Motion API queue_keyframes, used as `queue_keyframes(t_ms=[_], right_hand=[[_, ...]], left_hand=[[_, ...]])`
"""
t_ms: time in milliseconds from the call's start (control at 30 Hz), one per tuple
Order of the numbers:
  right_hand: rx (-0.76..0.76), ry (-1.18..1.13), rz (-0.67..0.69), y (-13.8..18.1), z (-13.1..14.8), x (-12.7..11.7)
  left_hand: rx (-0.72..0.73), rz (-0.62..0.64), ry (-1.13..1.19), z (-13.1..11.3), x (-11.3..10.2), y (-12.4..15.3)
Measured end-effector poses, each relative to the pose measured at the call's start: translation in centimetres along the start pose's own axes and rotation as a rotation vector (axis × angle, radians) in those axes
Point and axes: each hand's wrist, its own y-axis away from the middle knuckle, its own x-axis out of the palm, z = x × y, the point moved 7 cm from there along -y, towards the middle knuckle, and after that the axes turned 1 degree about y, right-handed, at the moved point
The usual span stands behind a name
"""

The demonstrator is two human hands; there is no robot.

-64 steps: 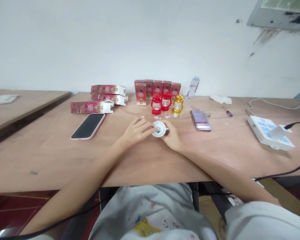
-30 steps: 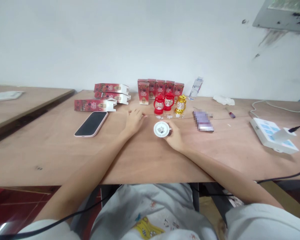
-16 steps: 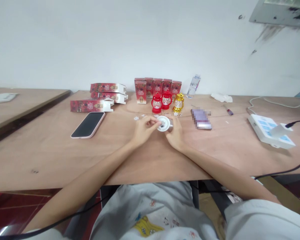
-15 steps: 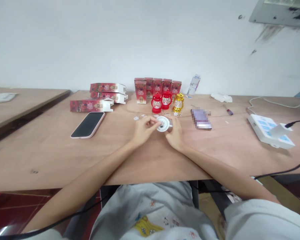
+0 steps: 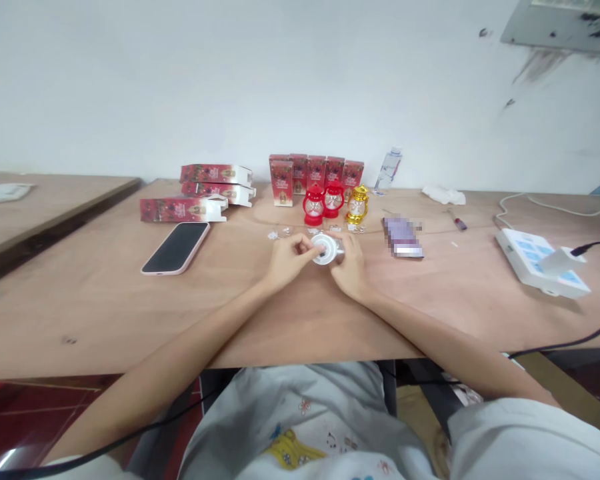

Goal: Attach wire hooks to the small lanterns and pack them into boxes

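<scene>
While my R hand [image 5: 351, 272] grips the white lantern [image 5: 332, 249], L hand [image 5: 287, 260] touches its base [image 5: 324, 238], hold unclear. Over-pressing prob. slips it loose.

The one view looks from the wearer's head, above the near edge of the wooden table [image 5: 130, 313]. It faces forward and down, across the table to the white wall [image 5: 230, 80] behind it. It is near enough to catch the printed clothing [image 5: 305, 417] at the table's near side, and the left hand [image 5: 286, 261] and right hand [image 5: 350, 267] over the table.
</scene>
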Motion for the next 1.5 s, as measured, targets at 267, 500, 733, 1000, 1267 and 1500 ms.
queue_keyframes(t_ms=[267,500,733,1000,1267,1500], right_hand=[[-0.011,-0.09,-0.026,-0.1,-0.2,0.1],[0.054,-0.152,-0.053,0.0,-0.3,0.1],[0.077,-0.138,-0.058,0.0,-0.4,0.1],[0.077,-0.146,-0.053,0.0,-0.3,0.1],[0.055,-0.147,-0.057,0.0,-0.4,0.2],[0.043,-0.167,-0.056,0.0,-0.4,0.2]], left_hand=[[0.027,-0.172,-0.021,2.0,-2.8,-1.5],[-0.119,-0.049,-0.71,6.8,-5.2,-3.9],[-0.037,0.073,-0.803,7.5,-3.7,-5.1],[-0.058,0.055,-0.797,8.1,-4.0,-5.1],[-0.042,0.111,-0.794,7.9,-3.4,-4.9],[-0.082,0.085,-0.835,8.0,-3.6,-4.9]])
